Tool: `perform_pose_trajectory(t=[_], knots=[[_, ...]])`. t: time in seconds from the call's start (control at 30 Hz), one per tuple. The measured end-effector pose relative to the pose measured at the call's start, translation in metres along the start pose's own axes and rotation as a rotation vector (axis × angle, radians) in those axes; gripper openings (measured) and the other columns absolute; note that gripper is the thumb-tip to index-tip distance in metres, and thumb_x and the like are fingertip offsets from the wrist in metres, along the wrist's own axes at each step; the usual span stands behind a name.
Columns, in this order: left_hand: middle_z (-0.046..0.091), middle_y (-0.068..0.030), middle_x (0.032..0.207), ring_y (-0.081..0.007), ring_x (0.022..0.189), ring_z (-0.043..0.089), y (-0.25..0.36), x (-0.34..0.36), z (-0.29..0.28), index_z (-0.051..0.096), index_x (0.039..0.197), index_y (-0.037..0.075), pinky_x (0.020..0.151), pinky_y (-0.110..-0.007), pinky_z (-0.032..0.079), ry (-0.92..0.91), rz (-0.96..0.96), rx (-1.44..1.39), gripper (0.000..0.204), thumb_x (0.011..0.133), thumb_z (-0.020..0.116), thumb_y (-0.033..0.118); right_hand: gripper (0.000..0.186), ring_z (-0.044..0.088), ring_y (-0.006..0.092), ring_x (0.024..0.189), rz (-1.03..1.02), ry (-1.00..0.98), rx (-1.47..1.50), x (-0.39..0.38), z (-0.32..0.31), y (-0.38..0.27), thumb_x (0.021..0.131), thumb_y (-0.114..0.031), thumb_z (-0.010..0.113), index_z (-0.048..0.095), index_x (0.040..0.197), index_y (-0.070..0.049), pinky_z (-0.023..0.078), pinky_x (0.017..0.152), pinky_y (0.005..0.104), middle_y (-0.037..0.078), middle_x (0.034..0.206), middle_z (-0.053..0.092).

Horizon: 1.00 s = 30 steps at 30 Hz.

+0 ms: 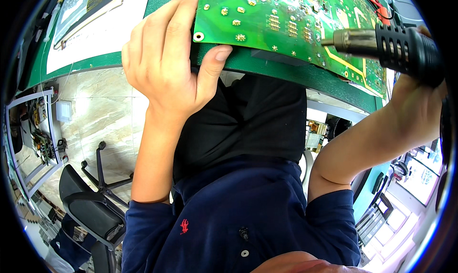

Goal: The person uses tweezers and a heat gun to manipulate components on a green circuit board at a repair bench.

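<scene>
A large green circuit board (253, 27) lies at the front of the bench, solder joints facing up. Its front edge juts out toward me. My left hand (167, 70) grips the board's near left corner, the fingers along the left edge and the thumb at the front edge. At the right, my right hand (417, 99) is closed round the black slotted handle of a hot air gun (408, 48). The gun's metal nozzle points left, over the board's right half. Whether the tip touches the board I cannot tell. Part of the right hand is hidden behind the handle.
The green bench top (329, 82) runs under the board. White paper (105, 34) and a dark flat panel lie at its left. Red and black leads (381, 10) are at the far right. Below left stand a black office chair (90, 206) and a shelf (36, 134) with electronic parts.
</scene>
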<state>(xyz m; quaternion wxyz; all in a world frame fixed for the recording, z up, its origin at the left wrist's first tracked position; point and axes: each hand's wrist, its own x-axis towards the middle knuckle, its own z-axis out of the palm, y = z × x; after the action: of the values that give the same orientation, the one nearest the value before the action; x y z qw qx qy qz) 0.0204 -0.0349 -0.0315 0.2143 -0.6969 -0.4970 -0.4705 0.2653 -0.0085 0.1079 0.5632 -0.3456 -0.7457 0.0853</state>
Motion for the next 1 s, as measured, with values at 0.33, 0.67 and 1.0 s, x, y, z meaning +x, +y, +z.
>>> perform_pose_trajectory(t=[0.33,0.67,1.0], knots=[[0.063,-0.0097,0.104,-0.0239,0.087,0.057,0.0003,0.0004,-0.0003,0.062,0.112,0.003,0.074,-0.032,0.039,-0.003,-0.005,-0.008,0.049,0.088,0.05,0.044,0.04,0.053,0.0104,0.052,-0.002,-0.001,0.002,0.001,0.0006,0.0,0.078,-0.04,0.066,0.055,0.078,-0.001,0.049,0.042,0.0254,0.003,0.066,0.052],[0.063,-0.0095,0.104,-0.0241,0.086,0.057,-0.0016,-0.0003,-0.0003,0.062,0.112,0.003,0.074,-0.032,0.039,0.009,0.008,0.005,0.048,0.088,0.05,0.043,0.041,0.053,0.0105,0.051,-0.004,-0.001,0.003,0.0022,0.0013,-0.0011,0.078,-0.04,0.066,0.055,0.077,0.0,0.05,0.042,0.0256,0.003,0.065,0.052],[0.063,-0.0092,0.103,-0.0237,0.085,0.057,0.0001,0.0005,-0.0019,0.062,0.112,0.003,0.074,-0.031,0.039,-0.005,-0.008,-0.004,0.048,0.087,0.052,0.043,0.041,0.053,0.0106,0.051,-0.006,0.002,-0.002,0.0037,0.0024,0.0004,0.078,-0.04,0.066,0.054,0.077,0.0,0.05,0.042,0.0259,0.003,0.065,0.051]])
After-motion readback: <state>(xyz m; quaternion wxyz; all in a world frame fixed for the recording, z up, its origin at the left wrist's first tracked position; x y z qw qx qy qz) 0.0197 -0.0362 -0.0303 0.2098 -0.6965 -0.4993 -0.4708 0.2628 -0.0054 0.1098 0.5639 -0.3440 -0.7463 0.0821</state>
